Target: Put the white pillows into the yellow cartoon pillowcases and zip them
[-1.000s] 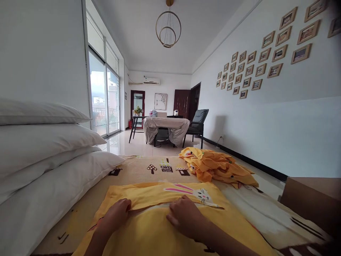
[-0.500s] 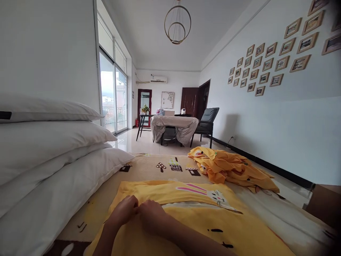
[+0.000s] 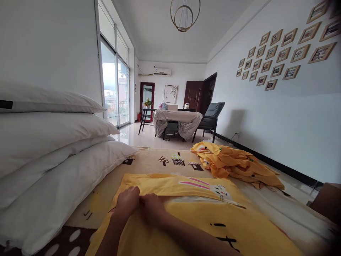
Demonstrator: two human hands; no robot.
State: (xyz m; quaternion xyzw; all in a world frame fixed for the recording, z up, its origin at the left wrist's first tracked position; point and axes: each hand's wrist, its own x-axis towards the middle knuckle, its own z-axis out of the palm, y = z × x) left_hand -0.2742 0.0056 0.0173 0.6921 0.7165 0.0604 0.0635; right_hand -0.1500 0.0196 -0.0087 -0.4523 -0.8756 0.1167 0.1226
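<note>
A yellow pillowcase [image 3: 197,220] with a rabbit face and pink ears lies flat in front of me, a white strip showing through the long slit across it. My left hand [image 3: 128,201] is closed on the fabric near the slit's left end. Right beside it, nearly touching, my right hand [image 3: 152,209] grips the same edge with curled fingers. The fingertips of both hands are mostly hidden behind the knuckles.
White pillows [image 3: 53,131] are stacked on the left. Crumpled yellow cloth [image 3: 237,161] lies at the right on the patterned blanket [image 3: 149,161]. Beyond stand a covered table [image 3: 177,115] and a black chair [image 3: 213,115]. A brown box [image 3: 327,202] is at the far right.
The view has tilted down and turned slightly left. Both hands remain closed on the yellow fabric, close together, and the cloth around the slit has shifted a little.
</note>
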